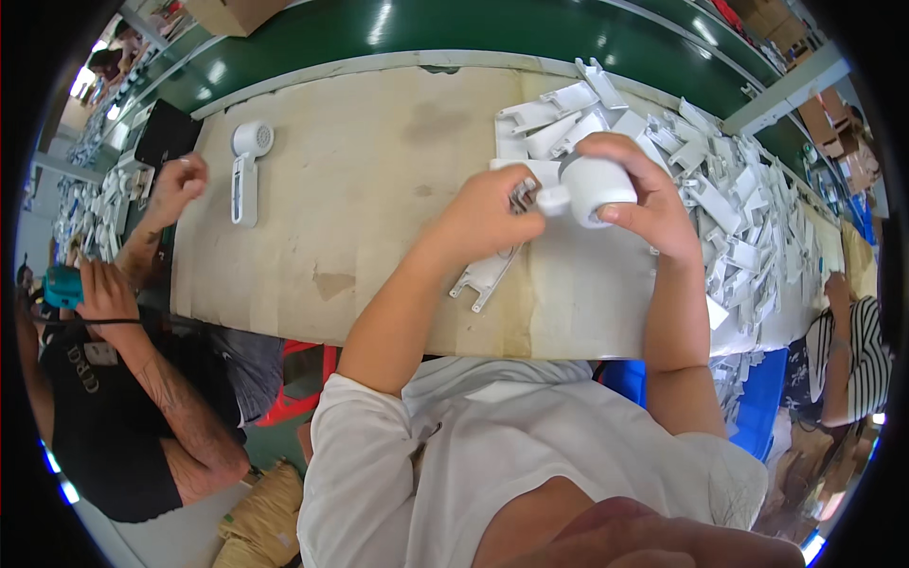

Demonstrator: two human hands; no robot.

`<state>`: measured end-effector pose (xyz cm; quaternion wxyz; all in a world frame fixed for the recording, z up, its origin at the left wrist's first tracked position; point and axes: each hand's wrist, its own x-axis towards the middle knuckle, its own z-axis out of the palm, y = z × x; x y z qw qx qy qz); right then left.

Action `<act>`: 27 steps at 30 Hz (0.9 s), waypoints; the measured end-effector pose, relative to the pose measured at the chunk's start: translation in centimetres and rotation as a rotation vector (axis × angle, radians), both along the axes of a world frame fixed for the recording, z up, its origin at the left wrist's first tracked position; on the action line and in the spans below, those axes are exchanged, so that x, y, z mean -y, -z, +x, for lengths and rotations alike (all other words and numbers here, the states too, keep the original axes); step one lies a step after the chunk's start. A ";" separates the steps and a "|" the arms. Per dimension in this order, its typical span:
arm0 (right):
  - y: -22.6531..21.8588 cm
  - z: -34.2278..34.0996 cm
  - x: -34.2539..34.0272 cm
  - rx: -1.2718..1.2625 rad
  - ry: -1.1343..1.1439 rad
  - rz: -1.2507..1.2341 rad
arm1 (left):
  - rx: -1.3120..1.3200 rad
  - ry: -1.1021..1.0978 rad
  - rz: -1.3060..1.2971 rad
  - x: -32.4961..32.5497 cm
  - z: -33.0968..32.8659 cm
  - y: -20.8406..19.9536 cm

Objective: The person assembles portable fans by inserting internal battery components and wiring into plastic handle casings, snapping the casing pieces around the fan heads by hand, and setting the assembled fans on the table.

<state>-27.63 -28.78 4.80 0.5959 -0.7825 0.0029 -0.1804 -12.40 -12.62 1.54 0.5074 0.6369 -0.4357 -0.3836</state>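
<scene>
Head view: right hand (657,199) curls round a smooth, bulbous white housing (597,187); left hand (485,216) pinches a small grey part (521,196) beside its stubby stem (553,200). Angular white casings (729,204) heap the stained counter (350,218).

Factory assembly workshop. Evidence: white plastic housings (743,213) heaped along right edge of worktable surface (379,142); blue bin (771,379) below near right corner; long green strip (454,33) past far edge; co-worker (104,435), teal handheld tool (62,286) off left edge.
</scene>
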 end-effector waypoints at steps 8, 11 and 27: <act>-0.6 -0.9 1.0 -0.188 -0.058 -0.066 | 0.406 0.089 0.140 -0.4 -2.5 -1.0; -0.5 -1.1 1.1 -0.173 -0.078 -0.092 | 0.267 0.136 0.032 -0.6 -2.7 -0.6; 4.9 4.4 -3.6 -0.138 0.394 -0.976 | -0.771 -0.130 -0.354 0.7 0.5 1.2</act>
